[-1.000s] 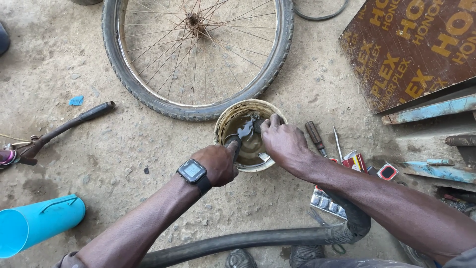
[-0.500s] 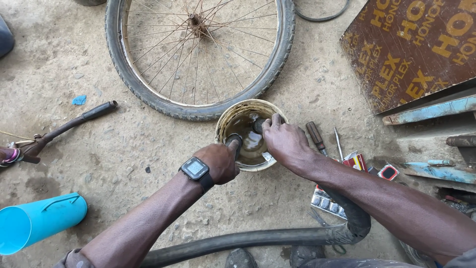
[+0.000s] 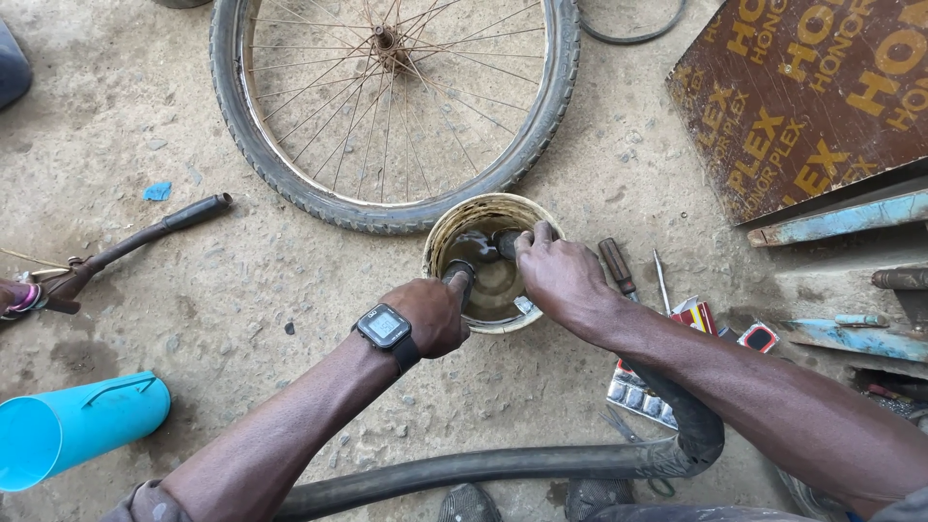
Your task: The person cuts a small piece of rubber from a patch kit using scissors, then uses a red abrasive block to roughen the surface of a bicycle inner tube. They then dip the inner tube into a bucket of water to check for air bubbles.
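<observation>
Change: our hands sink lower than a second ago, tube section now under the murky water | Left hand (image 3: 430,314): clamped on black inner tube (image 3: 462,273) | Right hand (image 3: 561,280): pinching it too | Where: inside pale bucket (image 3: 440,232), beside bicycle wheel (image 3: 290,188)

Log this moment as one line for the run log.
left hand: grips inner tube | right hand: presses tube into bucket of murky water | bicycle wheel lies beyond | screwdriver right of bucket
</observation>
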